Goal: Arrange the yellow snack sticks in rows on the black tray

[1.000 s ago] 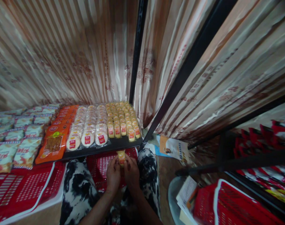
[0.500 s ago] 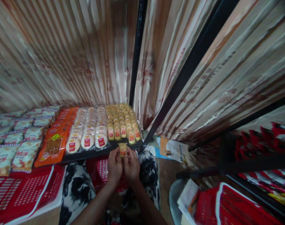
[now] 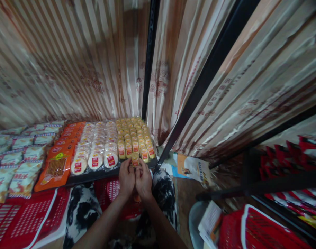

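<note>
Between my fingertips I hold a small yellow snack packet with a red label, upright at the shelf's front edge. My left hand pinches its left side, and my right hand closes on its right. Just behind it stand rows of matching yellow packets on the black shelf. To their left lie rows of round white packaged crackers with red labels, then orange snack bags. White bread-like packets fill the far left.
Red plastic baskets sit below the shelf at left, with another red basket at lower right. Black metal posts cross before a pleated curtain. Leaflets lie near the corner; red packets stand on a right-hand rack.
Both hands have moved slightly forward with the yellow packet, which now overlaps the front of the yellow rows. The view has shifted a little.
</note>
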`<state>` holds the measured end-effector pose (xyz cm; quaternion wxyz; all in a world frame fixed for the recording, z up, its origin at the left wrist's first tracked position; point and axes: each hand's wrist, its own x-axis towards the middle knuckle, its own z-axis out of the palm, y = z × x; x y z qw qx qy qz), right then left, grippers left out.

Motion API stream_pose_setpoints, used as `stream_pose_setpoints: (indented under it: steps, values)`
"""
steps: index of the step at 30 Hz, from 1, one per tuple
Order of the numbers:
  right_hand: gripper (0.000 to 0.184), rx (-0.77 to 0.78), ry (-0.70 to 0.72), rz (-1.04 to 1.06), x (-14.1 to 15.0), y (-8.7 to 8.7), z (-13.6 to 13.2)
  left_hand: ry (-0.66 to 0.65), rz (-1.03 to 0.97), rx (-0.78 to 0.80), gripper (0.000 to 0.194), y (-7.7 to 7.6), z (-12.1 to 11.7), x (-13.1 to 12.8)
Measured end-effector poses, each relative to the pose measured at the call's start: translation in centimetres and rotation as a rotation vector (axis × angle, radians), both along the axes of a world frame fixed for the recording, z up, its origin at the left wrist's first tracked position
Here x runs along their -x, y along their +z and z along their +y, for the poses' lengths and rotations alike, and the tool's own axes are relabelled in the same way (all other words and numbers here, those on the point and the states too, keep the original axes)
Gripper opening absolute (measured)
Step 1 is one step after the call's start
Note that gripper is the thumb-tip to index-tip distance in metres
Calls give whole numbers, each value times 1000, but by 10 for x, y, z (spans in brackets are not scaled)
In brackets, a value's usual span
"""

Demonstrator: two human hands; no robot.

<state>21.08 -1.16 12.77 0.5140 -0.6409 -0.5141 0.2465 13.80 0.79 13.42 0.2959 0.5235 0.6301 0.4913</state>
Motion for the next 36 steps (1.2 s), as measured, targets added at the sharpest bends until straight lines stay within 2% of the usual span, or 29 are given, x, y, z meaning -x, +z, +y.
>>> stream_pose_setpoints:
  steps: [10, 20, 36]
  values:
    - [47, 2, 34, -13, 0, -2, 8, -9, 31, 23, 35, -2, 12, -1]
    - [45, -27, 32, -6, 0, -12, 15, -17, 22, 48, 35, 3, 16, -3]
    - [42, -21, 70, -51, -4, -11, 19, -16, -9, 60, 33, 5, 20, -7]
